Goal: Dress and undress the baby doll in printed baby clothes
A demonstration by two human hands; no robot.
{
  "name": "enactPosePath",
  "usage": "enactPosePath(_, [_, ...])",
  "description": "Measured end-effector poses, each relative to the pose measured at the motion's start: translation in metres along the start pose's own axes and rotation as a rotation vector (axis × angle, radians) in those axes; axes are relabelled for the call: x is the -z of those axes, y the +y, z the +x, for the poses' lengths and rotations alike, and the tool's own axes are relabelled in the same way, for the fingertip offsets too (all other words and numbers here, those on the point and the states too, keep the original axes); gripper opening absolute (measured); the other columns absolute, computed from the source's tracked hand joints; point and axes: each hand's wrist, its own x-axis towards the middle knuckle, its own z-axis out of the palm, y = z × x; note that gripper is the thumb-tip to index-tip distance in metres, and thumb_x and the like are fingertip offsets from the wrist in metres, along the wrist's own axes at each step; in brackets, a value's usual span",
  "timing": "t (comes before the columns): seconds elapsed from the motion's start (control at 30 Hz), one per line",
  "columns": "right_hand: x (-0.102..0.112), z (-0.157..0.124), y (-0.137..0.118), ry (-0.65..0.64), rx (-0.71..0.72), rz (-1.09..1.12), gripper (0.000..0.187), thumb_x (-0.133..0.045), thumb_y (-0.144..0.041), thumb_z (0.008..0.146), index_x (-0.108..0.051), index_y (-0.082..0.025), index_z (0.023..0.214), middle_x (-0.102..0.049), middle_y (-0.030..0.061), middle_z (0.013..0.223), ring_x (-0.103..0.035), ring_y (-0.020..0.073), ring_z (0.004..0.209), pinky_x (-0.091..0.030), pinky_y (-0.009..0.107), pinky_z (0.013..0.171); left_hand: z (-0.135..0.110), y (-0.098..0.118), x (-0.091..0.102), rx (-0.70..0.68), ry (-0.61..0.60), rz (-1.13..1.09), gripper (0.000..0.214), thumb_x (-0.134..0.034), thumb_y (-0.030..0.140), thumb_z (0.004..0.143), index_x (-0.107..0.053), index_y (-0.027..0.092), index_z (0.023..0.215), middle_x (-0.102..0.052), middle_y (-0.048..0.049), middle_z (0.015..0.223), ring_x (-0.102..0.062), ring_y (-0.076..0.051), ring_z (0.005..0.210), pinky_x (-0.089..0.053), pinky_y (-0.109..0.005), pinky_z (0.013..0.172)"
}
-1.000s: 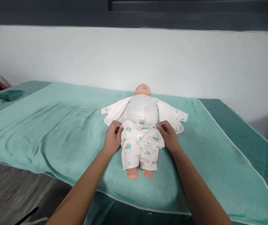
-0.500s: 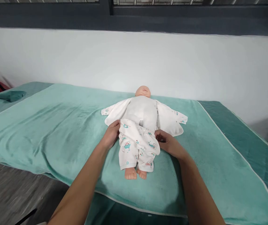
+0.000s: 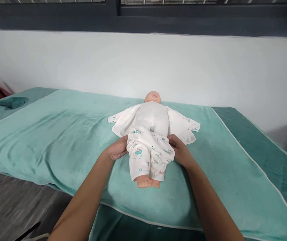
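- Covering the legs of the doll [image 3: 152, 115], the printed white trousers [image 3: 147, 150] sit bunched around its hips, with both feet [image 3: 143, 181] poking out past the cuffs.
- At one side, the right hand [image 3: 181, 150] pinches the trousers near their upper edge, which probably gives it control of that loose top.
- Opposite, the left hand [image 3: 118, 147] curls against the other side; its fingertips disappear behind the cloth, so I cannot tell whether they grip. One hand on each flank likely keeps the fabric even.
- Above the trousers, the white top [image 3: 125, 118] is spread open on both sides, sleeves flung wide (any arms inside are hidden), which seems to keep its front panels off the belly.
- Beneath everything, the pale green cover [image 3: 70, 134] supports the doll, laid face up with its head near the wall [image 3: 143, 63] and its feet toward the person, presumably for easy reach.
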Motion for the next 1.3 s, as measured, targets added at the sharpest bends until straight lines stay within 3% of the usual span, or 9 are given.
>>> enactPosePath(0.13, [-0.004,0.001,-0.005,0.042,0.009,0.064,0.037,-0.074,-0.054,0.08,-0.053,-0.024,0.088,-0.061,-0.0033,0.077,-0.052,0.0134,0.067,-0.041,0.026,0.061,0.002,-0.001,-0.002,-0.006,0.004,-0.055,0.044,-0.081,0.013,0.067,-0.073,0.014,0.11,-0.077,-0.0121,0.107,-0.073,-0.028,0.101,-0.059,-0.036,0.088])
enactPosePath(0.27, [-0.004,-0.001,-0.012,-0.011,-0.04,0.048,0.034,-0.07,-0.054,0.083,-0.055,-0.025,0.091,-0.066,-0.0012,0.082,-0.055,0.015,0.068,-0.044,0.028,0.061,0.004,-0.002,-0.004,-0.005,-0.029,-0.103,0.037,-0.083,0.016,0.068,-0.075,0.012,0.104,-0.078,-0.0133,0.103,-0.074,-0.029,0.1,-0.06,-0.039,0.09])
enactPosePath(0.4, [-0.003,-0.002,-0.014,-0.048,0.013,-0.078,0.029,-0.066,-0.051,0.087,-0.067,-0.024,0.097,-0.071,0.0031,0.1,-0.063,0.0219,0.093,-0.051,0.037,0.086,0.006,-0.003,-0.003,-0.004,-0.042,-0.118,0.033,-0.083,0.017,0.069,-0.075,0.012,0.101,-0.078,-0.014,0.104,-0.073,-0.03,0.103,-0.059,-0.041,0.094])
enactPosePath(0.5, [-0.002,-0.001,-0.012,-0.056,0.06,-0.101,0.034,-0.062,-0.053,0.089,-0.072,-0.026,0.107,-0.073,0.0043,0.112,-0.062,0.0263,0.111,-0.048,0.043,0.102,0.006,-0.003,-0.004,-0.015,-0.057,-0.119,0.033,-0.083,0.019,0.069,-0.076,0.012,0.1,-0.078,-0.0148,0.105,-0.073,-0.031,0.105,-0.059,-0.042,0.094])
enactPosePath(0.6, [-0.001,-0.002,-0.011,-0.063,0.075,-0.084,0.04,-0.063,-0.057,0.088,-0.073,-0.028,0.113,-0.073,0.0045,0.117,-0.062,0.0278,0.115,-0.045,0.046,0.109,0.005,-0.002,-0.006,-0.018,-0.062,-0.107,0.034,-0.083,0.02,0.069,-0.076,0.012,0.1,-0.078,-0.0148,0.105,-0.073,-0.031,0.105,-0.059,-0.041,0.094])
enactPosePath(0.83, [0.0,-0.005,-0.016,-0.072,0.031,-0.011,0.042,-0.067,-0.059,0.085,-0.074,-0.03,0.114,-0.072,0.0037,0.121,-0.064,0.027,0.114,-0.045,0.044,0.11,0.002,0.0,-0.008,-0.008,-0.06,-0.087,0.04,-0.084,0.021,0.067,-0.075,0.013,0.105,-0.078,-0.0145,0.106,-0.073,-0.031,0.103,-0.059,-0.041,0.092])
enactPosePath(1.0, [-0.002,-0.006,-0.019,-0.068,-0.036,0.051,0.04,-0.07,-0.053,0.084,-0.072,-0.028,0.115,-0.074,0.0041,0.115,-0.066,0.0266,0.109,-0.052,0.043,0.098,0.001,0.001,-0.007,-0.008,-0.066,-0.086,0.039,-0.083,0.019,0.068,-0.075,0.012,0.106,-0.078,-0.0142,0.104,-0.074,-0.03,0.099,-0.06,-0.041,0.089])
enactPosePath(1.3, [-0.005,-0.006,-0.021,-0.052,-0.004,0.01,0.036,-0.07,-0.053,0.084,-0.073,-0.027,0.11,-0.075,0.0041,0.108,-0.065,0.0265,0.105,-0.052,0.043,0.095,0.001,0.0,-0.009,-0.027,0.013,-0.073,0.039,-0.085,0.018,0.063,-0.076,0.012,0.101,-0.078,-0.0129,0.103,-0.074,-0.03,0.099,-0.061,-0.038,0.086])
